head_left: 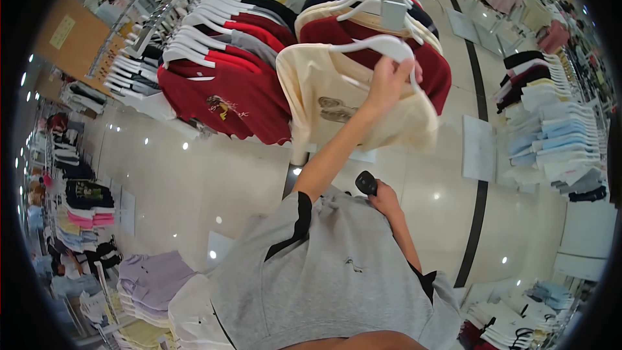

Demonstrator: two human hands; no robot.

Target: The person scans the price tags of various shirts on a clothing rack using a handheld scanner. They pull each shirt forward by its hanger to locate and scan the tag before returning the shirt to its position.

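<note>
My left hand (387, 87) reaches forward and is closed around a white hanger (372, 43) near its neck. From that hanger hangs a cream sweatshirt (311, 84) with a brownish print on its chest, its right side blurred by motion. My left forearm crosses in front of part of it. Lower down, close to my body, my right hand (385, 198) grips a black handheld device (366, 183) that looks like a barcode scanner. Just behind the cream sweatshirt is a dark red one (435, 68) on the rack.
Dark red sweatshirts (223, 97) and other tops hang on white hangers along the rack, left of the metal post (392, 0). More clothes (551, 123) hang on the right. A lilac top (155, 275) is at lower left. Shiny tiled floor (175, 181) lies between the racks.
</note>
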